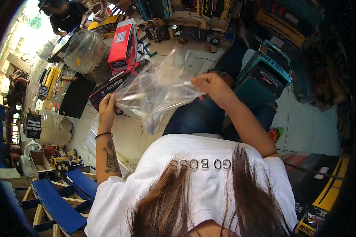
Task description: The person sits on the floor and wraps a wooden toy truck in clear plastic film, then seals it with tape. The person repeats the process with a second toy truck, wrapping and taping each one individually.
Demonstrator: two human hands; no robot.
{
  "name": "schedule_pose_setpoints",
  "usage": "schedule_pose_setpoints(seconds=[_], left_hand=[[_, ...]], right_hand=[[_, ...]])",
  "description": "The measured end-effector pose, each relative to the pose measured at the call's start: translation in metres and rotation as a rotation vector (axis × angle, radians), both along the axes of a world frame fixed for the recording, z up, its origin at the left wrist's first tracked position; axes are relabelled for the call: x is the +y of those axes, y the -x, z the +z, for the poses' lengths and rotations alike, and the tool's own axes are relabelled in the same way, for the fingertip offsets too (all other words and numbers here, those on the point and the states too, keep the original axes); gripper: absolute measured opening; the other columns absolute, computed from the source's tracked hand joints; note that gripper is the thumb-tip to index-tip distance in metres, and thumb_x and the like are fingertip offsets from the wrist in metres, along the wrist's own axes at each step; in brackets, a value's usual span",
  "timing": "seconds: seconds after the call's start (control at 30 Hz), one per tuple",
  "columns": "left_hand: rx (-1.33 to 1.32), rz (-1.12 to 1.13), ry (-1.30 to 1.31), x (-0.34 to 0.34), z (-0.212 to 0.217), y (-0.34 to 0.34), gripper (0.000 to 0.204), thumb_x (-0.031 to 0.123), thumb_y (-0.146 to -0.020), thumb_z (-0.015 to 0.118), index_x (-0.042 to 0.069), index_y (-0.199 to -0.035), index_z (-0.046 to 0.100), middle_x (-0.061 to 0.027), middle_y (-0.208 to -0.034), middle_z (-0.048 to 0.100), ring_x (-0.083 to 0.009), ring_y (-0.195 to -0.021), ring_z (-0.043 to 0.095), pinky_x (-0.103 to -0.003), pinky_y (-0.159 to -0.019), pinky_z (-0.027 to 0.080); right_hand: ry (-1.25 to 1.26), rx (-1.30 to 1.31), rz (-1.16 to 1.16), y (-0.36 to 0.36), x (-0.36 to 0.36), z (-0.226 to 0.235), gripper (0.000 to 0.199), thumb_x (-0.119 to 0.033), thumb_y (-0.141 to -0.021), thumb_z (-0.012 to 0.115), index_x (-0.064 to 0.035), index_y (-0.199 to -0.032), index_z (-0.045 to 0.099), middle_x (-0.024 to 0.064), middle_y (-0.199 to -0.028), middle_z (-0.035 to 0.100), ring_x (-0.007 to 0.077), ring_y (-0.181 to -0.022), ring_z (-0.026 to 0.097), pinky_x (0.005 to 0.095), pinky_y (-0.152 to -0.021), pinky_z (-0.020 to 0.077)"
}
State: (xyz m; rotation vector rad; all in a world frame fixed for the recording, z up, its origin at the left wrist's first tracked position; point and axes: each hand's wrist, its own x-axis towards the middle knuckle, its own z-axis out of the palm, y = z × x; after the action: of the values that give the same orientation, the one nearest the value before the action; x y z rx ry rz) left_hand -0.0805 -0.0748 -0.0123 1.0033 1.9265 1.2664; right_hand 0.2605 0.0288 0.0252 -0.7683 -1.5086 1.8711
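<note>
A clear plastic bag is stretched out in front of me above the floor, wrinkled and see-through. My left hand pinches its left edge, and my right hand pinches its right edge between thumb and fingers. Whether anything lies inside the bag I cannot tell. Just beyond the left hand is a long black and red box, partly seen through the plastic. A red box stands farther off behind it. Close to my right hand sits a teal and black toy truck body, next to my leg.
Blue-topped wooden frames lie at the near left. Black and yellow panels lie at the near right. A large clear plastic sack stands at the far left, with another person behind it. Toy truck parts line the back.
</note>
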Motion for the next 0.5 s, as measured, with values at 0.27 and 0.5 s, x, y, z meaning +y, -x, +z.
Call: schedule_pose_setpoints(seconds=[0.27,0.5], left_hand=[[0.359,-0.096,-0.023,-0.046,-0.019,0.043,0.023,0.022,-0.095,0.05,0.003,-0.086,0.059,-0.0027,-0.075,0.059,-0.0096,-0.07,0.056,-0.024,-0.063,0.044],[-0.36,-0.229,-0.256,0.006,0.005,-0.051,0.021,0.015,-0.09,0.056,0.0,-0.106,0.056,-0.0077,-0.088,0.063,-0.013,-0.082,0.059,-0.026,-0.074,0.047]], right_hand=[[0.12,0.06,-0.254,0.026,-0.006,-0.027,0.012,-0.016,-0.09,0.062,-0.0078,-0.086,0.054,-0.0028,-0.075,0.059,0.0058,-0.063,0.056,0.0189,-0.056,0.0461],[-0.05,-0.005,-0.156,0.03,-0.006,-0.007,0.011,-0.015,-0.089,0.064,-0.0092,-0.084,0.057,-0.0043,-0.073,0.057,0.0022,-0.061,0.051,0.0168,-0.052,0.0395]])
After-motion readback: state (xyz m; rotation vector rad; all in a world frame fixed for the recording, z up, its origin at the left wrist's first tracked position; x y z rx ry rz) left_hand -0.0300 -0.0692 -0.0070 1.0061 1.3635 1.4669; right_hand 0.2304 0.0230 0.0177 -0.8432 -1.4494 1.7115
